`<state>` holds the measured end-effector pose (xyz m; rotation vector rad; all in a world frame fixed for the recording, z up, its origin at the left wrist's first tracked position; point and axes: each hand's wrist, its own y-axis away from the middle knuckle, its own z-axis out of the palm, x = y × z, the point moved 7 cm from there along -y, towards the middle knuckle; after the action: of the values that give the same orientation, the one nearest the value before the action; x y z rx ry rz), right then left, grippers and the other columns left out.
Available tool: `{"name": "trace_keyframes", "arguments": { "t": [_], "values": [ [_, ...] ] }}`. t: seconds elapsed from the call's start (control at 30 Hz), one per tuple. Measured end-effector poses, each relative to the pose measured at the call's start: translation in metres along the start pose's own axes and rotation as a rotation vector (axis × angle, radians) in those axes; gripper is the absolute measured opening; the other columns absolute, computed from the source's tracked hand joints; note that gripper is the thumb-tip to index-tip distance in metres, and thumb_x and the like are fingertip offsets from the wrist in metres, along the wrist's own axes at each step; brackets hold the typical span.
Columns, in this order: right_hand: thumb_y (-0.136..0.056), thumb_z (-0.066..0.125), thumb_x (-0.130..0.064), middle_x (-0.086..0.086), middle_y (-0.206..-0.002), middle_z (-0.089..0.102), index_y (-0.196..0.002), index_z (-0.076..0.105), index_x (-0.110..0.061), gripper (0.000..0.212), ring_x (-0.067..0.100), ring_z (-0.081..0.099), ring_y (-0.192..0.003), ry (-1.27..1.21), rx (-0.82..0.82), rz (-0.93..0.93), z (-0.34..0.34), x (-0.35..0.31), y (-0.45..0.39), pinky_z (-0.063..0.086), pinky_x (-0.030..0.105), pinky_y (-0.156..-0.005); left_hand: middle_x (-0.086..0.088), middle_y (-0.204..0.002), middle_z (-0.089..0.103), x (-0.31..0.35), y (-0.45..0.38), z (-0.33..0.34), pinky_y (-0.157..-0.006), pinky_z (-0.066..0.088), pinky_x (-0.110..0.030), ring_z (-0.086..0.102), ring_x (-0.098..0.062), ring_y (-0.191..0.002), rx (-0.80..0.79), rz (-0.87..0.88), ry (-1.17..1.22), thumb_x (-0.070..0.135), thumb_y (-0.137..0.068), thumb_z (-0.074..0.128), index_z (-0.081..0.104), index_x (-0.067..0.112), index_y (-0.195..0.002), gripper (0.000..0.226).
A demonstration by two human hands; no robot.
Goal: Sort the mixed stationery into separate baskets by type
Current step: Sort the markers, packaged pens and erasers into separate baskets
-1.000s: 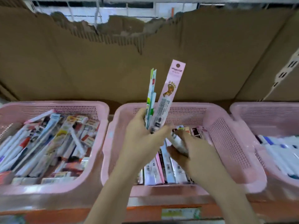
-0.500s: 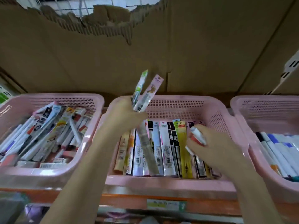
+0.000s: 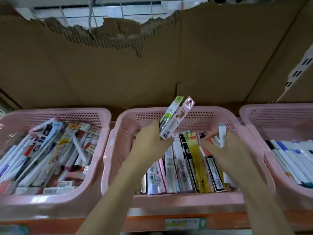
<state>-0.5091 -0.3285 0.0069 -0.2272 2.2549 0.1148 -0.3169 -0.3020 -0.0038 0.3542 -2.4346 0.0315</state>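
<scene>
Three pink baskets stand in a row on a shelf. My left hand (image 3: 149, 143) is over the middle basket (image 3: 191, 200) and grips two long packaged pens (image 3: 176, 118), one green and one pink, pointing up and to the right. My right hand (image 3: 225, 150) is beside it over the same basket and holds a white pen (image 3: 222, 134) upright. The middle basket holds a neat row of pen packs (image 3: 188, 165) lying side by side. The left basket (image 3: 105, 116) is full of jumbled pens and packs. The right basket (image 3: 254, 114) holds white markers (image 3: 291, 158).
A torn brown cardboard sheet (image 3: 152, 68) forms the wall behind the baskets. The orange shelf edge (image 3: 147, 221) with a label strip runs below them. A white slotted shelf upright (image 3: 298, 72) rises at the far right.
My left hand has tilted its two packs from upright to leaning right. My right hand has come out of the middle basket's packs with a white pen.
</scene>
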Motion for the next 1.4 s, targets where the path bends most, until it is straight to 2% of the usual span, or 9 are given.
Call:
{"name": "trace_keyframes", "arguments": {
  "t": [0.17, 0.3, 0.43, 0.7, 0.83, 1.03, 1.17, 1.27, 1.4],
  "values": [
    [-0.09, 0.057, -0.015, 0.002, -0.065, 0.06, -0.09, 0.063, -0.037, 0.022, 0.021, 0.05, -0.052, -0.183, 0.049, -0.031, 0.021, -0.02, -0.004, 0.053, 0.048, -0.062, 0.018, -0.078, 0.056, -0.02, 0.03, -0.024, -0.049, 0.042, -0.018, 0.055, -0.001, -0.061, 0.049, 0.002, 0.185, 0.032, -0.084, 0.068, 0.043, 0.035, -0.104, 0.032],
    [-0.088, 0.062, -0.036, 0.009, -0.068, 0.061, -0.079, 0.063, -0.022, 0.017, 0.019, 0.059, -0.058, -0.223, 0.051, -0.014, 0.037, -0.039, -0.002, 0.054, 0.022, -0.053, 0.014, -0.08, 0.058, -0.034, 0.037, -0.022, -0.052, 0.048, -0.025, 0.056, -0.006, -0.061, -0.008, 0.012, 0.192, 0.031, -0.083, 0.069, 0.042, 0.035, -0.099, 0.031],
    [-0.08, 0.069, -0.043, 0.02, -0.064, 0.058, -0.073, 0.061, 0.002, 0.047, 0.024, 0.054, -0.055, -0.306, -0.071, 0.002, 0.058, -0.054, 0.001, 0.053, 0.035, -0.059, 0.017, -0.076, 0.052, -0.031, 0.043, -0.021, -0.052, 0.04, -0.013, 0.052, -0.002, -0.066, -0.051, 0.11, 0.132, 0.033, -0.081, 0.071, 0.045, 0.033, -0.1, 0.032],
    [-0.09, 0.06, -0.037, -0.007, -0.061, 0.053, -0.071, 0.056, -0.019, 0.026, 0.001, 0.047, -0.039, -0.317, 0.253, 0.02, -0.001, -0.057, -0.01, 0.041, 0.022, -0.046, 0.009, -0.076, 0.064, -0.049, 0.042, -0.028, -0.065, 0.054, -0.035, 0.062, -0.013, -0.071, 0.025, 0.037, 0.225, 0.026, -0.081, 0.072, 0.049, 0.022, -0.1, 0.03],
    [-0.089, 0.062, -0.033, 0.003, -0.07, 0.066, -0.071, 0.063, -0.017, 0.024, 0.018, 0.064, -0.063, -0.03, -0.031, 0.048, 0.006, -0.041, -0.024, 0.054, 0.035, -0.063, 0.008, -0.064, 0.062, -0.045, 0.037, -0.033, -0.054, 0.048, -0.03, 0.059, -0.013, -0.061, 0.16, -0.007, 0.283, 0.028, -0.083, 0.069, 0.049, 0.019, -0.094, 0.025],
    [-0.091, 0.059, -0.038, 0.0, -0.07, 0.06, -0.067, 0.047, -0.029, 0.028, 0.009, 0.058, -0.054, 0.257, -0.499, 0.051, 0.082, -0.012, -0.025, 0.045, 0.021, -0.052, 0.014, -0.07, 0.057, -0.027, 0.03, -0.012, -0.059, 0.046, -0.03, 0.056, -0.012, -0.068, 0.107, -0.017, 0.178, 0.032, -0.084, 0.067, 0.048, 0.021, -0.097, 0.025],
    [-0.089, 0.058, -0.044, 0.001, -0.068, 0.057, -0.086, 0.059, -0.012, 0.032, 0.018, 0.055, -0.058, 0.422, -0.31, -0.064, 0.064, -0.011, -0.034, 0.035, 0.024, -0.05, 0.013, -0.075, 0.055, -0.025, 0.028, 0.002, -0.067, 0.048, -0.033, 0.059, -0.023, -0.084, 0.086, -0.052, 0.007, 0.035, -0.085, 0.065, 0.043, 0.018, -0.093, 0.029],
    [-0.086, 0.057, -0.053, 0.003, -0.062, 0.063, -0.075, 0.06, -0.009, 0.046, 0.018, 0.065, -0.06, 0.033, -0.193, -0.003, 0.039, -0.013, -0.034, 0.044, 0.024, -0.052, 0.005, -0.093, 0.062, -0.023, 0.026, 0.011, -0.068, 0.044, -0.033, 0.059, -0.027, -0.094, 0.059, -0.073, -0.168, 0.035, -0.088, 0.06, 0.032, 0.02, -0.092, 0.032],
    [-0.081, 0.062, -0.056, 0.004, -0.061, 0.065, -0.077, 0.067, -0.006, 0.051, 0.009, 0.063, -0.056, -0.074, -0.225, -0.043, 0.047, -0.017, -0.022, 0.053, 0.027, -0.052, 0.006, -0.106, 0.065, -0.004, 0.023, 0.024, -0.069, 0.04, -0.031, 0.059, -0.021, -0.101, 0.061, 0.034, -0.317, 0.037, -0.091, 0.054, 0.036, 0.021, -0.113, 0.032]
  ]
}}
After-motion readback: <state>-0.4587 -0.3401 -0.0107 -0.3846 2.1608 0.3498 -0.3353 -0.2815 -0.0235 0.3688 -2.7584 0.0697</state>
